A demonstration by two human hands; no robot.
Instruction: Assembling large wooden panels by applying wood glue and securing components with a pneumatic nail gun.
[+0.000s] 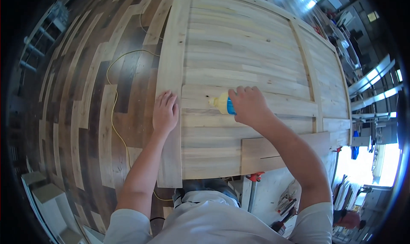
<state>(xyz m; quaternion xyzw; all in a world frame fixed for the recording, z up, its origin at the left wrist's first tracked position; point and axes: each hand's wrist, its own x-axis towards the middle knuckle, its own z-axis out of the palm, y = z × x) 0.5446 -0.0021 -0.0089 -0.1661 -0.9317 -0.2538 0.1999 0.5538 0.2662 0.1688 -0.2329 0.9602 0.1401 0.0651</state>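
A large wooden panel [239,69] of pale planks, framed by boards, spreads out before me. My left hand [165,111] lies on the wide frame board [170,69] along the panel's left side, its fingers stretched out. In my right hand [250,105] is a yellowish squeeze bottle [223,103] with a blue label, tipped over so that its nozzle points left. The bottle is above the planks, a little right of that board. Whether anything flows from the nozzle, I cannot make out.
A flat wooden board [258,155] lies on the panel's near edge, beneath my right forearm. A red clamp [255,177] sits below it. Across the plank floor at left runs a yellow cord [113,111]. An open cabinet box [51,201] stands at lower left.
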